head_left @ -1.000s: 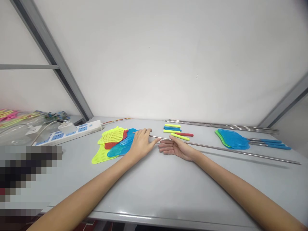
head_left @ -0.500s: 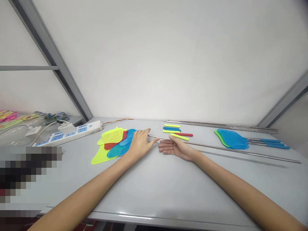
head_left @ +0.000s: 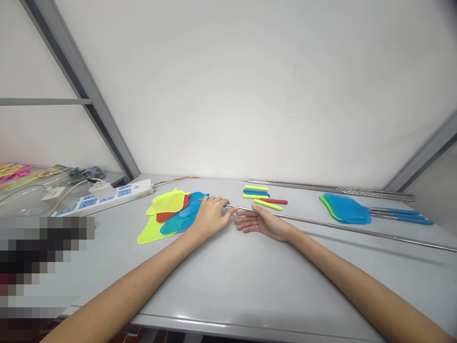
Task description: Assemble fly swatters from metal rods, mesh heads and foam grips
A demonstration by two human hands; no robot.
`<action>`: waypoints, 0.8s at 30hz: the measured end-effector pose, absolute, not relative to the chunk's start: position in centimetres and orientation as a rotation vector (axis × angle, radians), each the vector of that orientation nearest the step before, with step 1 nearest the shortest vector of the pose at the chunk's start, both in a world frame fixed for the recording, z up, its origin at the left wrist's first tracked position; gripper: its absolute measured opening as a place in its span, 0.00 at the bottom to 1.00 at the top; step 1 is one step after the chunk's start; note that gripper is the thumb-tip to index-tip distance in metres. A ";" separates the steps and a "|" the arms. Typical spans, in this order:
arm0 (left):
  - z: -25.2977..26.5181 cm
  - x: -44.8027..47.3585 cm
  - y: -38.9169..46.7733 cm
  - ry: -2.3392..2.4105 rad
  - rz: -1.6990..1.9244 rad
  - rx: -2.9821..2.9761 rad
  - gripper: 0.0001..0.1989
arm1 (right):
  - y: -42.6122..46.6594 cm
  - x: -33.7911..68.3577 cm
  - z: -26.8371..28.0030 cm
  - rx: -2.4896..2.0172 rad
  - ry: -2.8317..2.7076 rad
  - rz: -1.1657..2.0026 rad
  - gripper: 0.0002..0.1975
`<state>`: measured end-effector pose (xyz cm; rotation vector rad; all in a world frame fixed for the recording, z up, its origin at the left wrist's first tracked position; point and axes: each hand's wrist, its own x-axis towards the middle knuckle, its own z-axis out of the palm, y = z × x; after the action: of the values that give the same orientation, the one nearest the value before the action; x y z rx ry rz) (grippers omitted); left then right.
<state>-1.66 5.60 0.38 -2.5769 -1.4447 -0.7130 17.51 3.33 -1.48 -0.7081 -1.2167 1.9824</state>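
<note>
A long, thin metal rod (head_left: 307, 219) with visible joints slants across the table, its right end running out of view. My left hand (head_left: 213, 214) is closed around the rod near its left end, with the thumb along it. My right hand (head_left: 263, 223) is turned palm up, and the rod passes between its thumb and loosely stretched fingers. Beside my left hand, yellow, red and blue perforated fly swatter heads (head_left: 167, 204) overlap in a pile. Beyond my right hand lie several short yellow, blue and red handle sleeves (head_left: 267, 205).
At the right, blue and green fly swatters (head_left: 346, 208) with blue handles lie stacked. More metal rods (head_left: 339, 188) lie along the wall. A white power strip (head_left: 117, 194) with plugs sits at the left, near plastic-wrapped items. Grey metal posts (head_left: 107, 128) frame the table (head_left: 221, 286).
The rod has shifted right, and its right end has left the view. Both hands keep nearly the same place and shape. The whole view has shifted slightly.
</note>
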 end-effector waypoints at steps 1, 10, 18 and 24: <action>0.5 -1.7 5.5 -1.432 -0.706 -2.588 0.20 | 3.3 17.5 -1.5 -0.704 -1.238 1.978 0.24; 1.1 -1.4 4.8 -1.395 -0.682 -2.584 0.21 | 2.9 17.3 -1.3 -0.693 -1.397 1.909 0.25; 0.9 -1.5 4.6 -1.513 -0.681 -2.533 0.22 | 2.2 16.8 -1.0 -0.719 -1.618 1.798 0.29; 1.8 -1.6 4.1 -1.638 -0.673 -2.464 0.24 | 1.8 16.4 -1.0 -0.655 -1.534 1.925 0.30</action>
<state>-1.57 4.07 1.78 -2.4643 -1.6382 -0.6731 16.37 1.80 -0.97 -0.6546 -1.5339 1.9252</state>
